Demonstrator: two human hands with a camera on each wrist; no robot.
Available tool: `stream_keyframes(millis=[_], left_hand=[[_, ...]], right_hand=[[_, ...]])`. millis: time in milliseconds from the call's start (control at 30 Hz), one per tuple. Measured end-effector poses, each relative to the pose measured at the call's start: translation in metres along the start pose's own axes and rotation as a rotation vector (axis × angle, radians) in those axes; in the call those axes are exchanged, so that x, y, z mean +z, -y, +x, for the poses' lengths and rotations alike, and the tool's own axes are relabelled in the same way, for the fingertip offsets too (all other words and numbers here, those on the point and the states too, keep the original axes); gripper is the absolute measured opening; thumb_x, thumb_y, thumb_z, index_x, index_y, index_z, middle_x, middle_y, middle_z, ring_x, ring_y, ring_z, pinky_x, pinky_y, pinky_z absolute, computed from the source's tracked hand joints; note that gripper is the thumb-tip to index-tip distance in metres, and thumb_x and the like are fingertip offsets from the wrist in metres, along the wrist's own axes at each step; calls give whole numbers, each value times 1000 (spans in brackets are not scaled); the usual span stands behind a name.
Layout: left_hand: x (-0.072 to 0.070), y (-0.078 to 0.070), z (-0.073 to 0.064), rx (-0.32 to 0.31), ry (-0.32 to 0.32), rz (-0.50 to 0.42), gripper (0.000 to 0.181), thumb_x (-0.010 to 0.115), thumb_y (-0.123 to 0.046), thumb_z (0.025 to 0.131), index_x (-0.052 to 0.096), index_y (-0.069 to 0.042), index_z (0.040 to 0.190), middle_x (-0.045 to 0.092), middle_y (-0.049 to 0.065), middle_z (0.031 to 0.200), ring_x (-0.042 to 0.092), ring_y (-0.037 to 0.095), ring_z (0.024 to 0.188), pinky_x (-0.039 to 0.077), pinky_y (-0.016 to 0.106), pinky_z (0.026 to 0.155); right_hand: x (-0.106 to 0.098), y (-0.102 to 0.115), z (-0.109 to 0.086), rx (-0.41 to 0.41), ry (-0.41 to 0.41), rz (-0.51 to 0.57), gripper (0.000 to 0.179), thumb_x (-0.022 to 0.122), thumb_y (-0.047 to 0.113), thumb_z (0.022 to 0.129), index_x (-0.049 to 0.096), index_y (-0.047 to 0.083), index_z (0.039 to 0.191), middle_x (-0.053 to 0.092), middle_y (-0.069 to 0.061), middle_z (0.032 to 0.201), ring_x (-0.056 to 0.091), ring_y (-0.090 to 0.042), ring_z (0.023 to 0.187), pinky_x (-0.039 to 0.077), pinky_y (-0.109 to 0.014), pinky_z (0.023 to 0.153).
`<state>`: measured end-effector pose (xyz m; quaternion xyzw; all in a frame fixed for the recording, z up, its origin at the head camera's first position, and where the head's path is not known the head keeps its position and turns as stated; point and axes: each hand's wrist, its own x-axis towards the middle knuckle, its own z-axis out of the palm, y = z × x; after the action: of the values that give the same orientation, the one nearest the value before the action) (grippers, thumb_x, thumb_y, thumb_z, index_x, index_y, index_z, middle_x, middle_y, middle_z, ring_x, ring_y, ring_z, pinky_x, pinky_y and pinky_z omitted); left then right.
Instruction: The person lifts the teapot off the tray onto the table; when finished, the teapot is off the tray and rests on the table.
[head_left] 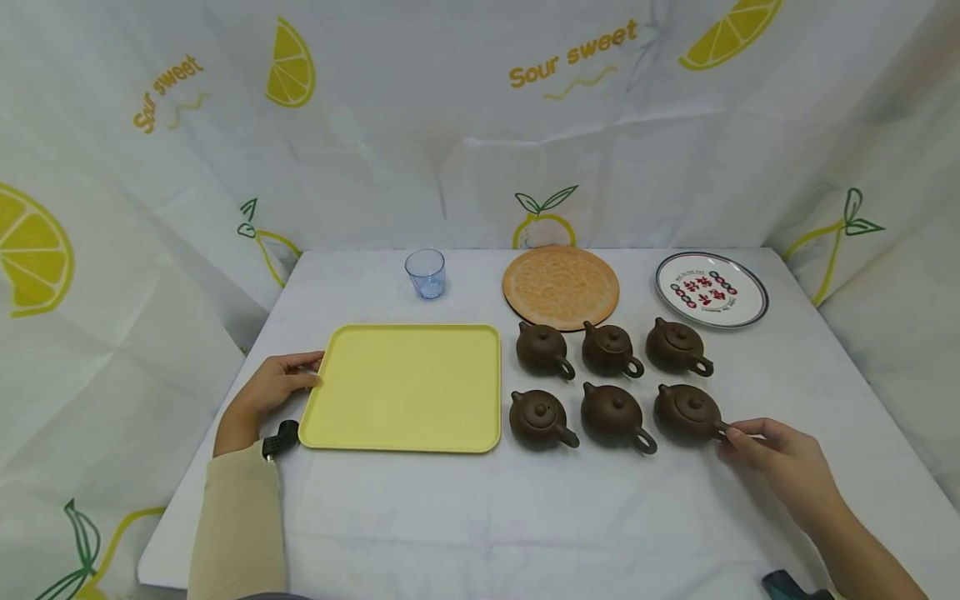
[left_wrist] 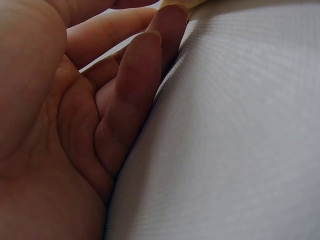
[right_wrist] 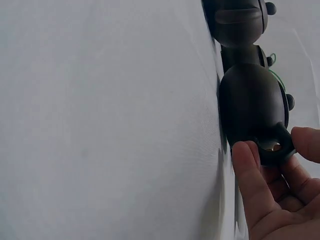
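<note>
At the near right, my right hand (head_left: 787, 467) pinches the handle of a dark brown teapot (head_left: 686, 412) between thumb and fingers. The right wrist view shows the same teapot (right_wrist: 252, 100) with fingertips and thumb at its looped handle (right_wrist: 284, 142). That teapot stands on the table at the right end of the near row. On the other side, my left hand (head_left: 270, 387) holds the left edge of a yellow rectangular tray (head_left: 405, 387), thumb at the rim. In the left wrist view, the fingers (left_wrist: 135, 75) are bent and only a sliver of tray shows.
More brown teapots (head_left: 612, 414) stand in two rows right of the tray. Behind them lie a round tan board (head_left: 561, 287) and a white plate (head_left: 712, 310) with red print. A blue glass (head_left: 426, 275) stands behind the tray. A lemon-print curtain (head_left: 420, 125) hangs behind the table.
</note>
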<state>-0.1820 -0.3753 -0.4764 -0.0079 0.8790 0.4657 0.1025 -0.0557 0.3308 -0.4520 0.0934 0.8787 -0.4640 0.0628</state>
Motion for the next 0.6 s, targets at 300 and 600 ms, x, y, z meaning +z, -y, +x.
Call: stream_keyframes(millis=[300, 600], left_hand=[[-2, -5, -2, 6, 14, 17, 57, 75, -16, 84, 56, 2, 135, 63, 16, 118, 56, 3, 93, 44, 15, 78], [-2, -1, -1, -4, 4, 36, 58, 77, -22, 83, 59, -4, 135, 63, 13, 119, 56, 5, 97, 43, 15, 81]], right_hand=[[0, -6, -3, -1, 7, 49, 38, 61, 25, 97, 62, -11, 106, 74, -9, 85, 67, -3, 79, 39, -11, 68], [-3, -4, -1, 31, 40, 54, 30, 59, 18, 97, 62, -12, 104, 73, -11, 86, 69, -12, 76, 44, -12, 65]])
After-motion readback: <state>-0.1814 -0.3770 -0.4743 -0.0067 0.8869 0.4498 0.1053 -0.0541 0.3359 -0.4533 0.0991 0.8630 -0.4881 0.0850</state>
